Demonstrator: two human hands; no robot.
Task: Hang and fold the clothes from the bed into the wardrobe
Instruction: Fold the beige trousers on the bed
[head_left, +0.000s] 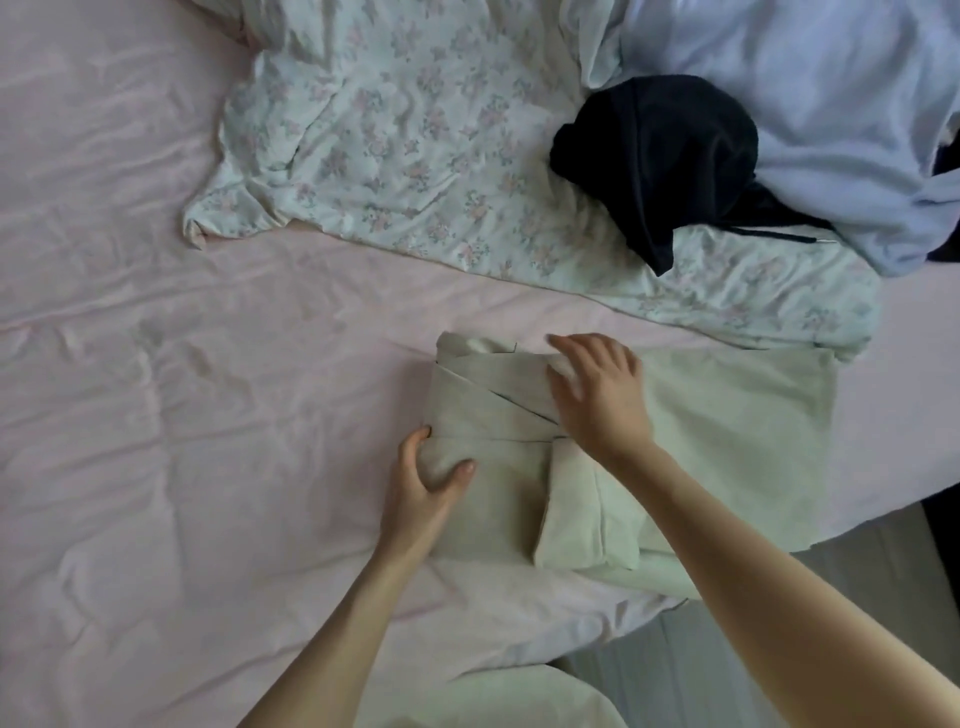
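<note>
A pale beige garment lies partly folded on the pink bed sheet, its left part in layered folds. My left hand grips the left edge of the folded stack, thumb on top, fingers curled round the side. My right hand rests flat on the folds near their upper edge with its fingers spread. A dark navy hooded garment with a drawstring and a light blue garment lie in a heap at the back right.
A floral duvet lies crumpled across the upper middle of the bed. The bed's right edge drops to a grey floor at the lower right. A whitish cloth shows at the bottom edge.
</note>
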